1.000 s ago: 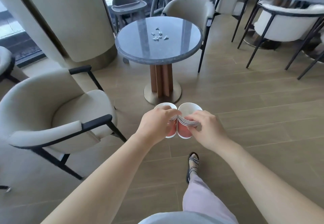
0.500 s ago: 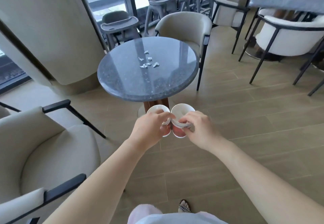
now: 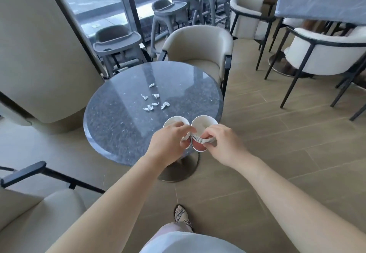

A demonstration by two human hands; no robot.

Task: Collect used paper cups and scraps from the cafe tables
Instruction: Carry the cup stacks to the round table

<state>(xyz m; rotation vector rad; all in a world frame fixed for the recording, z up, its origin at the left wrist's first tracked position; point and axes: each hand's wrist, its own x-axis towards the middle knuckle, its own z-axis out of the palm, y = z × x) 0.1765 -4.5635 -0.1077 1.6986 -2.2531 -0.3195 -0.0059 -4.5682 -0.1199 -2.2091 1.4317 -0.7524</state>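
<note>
My left hand (image 3: pixel 170 141) grips a white-rimmed red paper cup (image 3: pixel 174 121), its mouth facing up. My right hand (image 3: pixel 221 144) holds a stack of nested red paper cups (image 3: pixel 202 126) right beside it, the two rims touching. Both hands hover over the near right edge of a round grey stone table (image 3: pixel 122 126). Several small white paper scraps (image 3: pixel 155 100) lie scattered near the table's middle, just beyond the cups.
A beige armchair (image 3: pixel 200 46) stands behind the table, another (image 3: pixel 39 213) at my near left. Grey high chairs (image 3: pixel 118 45) line the window. White armchairs (image 3: pixel 324 54) and a second table (image 3: pixel 320 5) fill the right. A wide column (image 3: pixel 39 45) rises at left.
I have walked up to the round table; it and the scraps now sit much closer, with the cups over its near edge. My hands keep the same hold on the cups.
</note>
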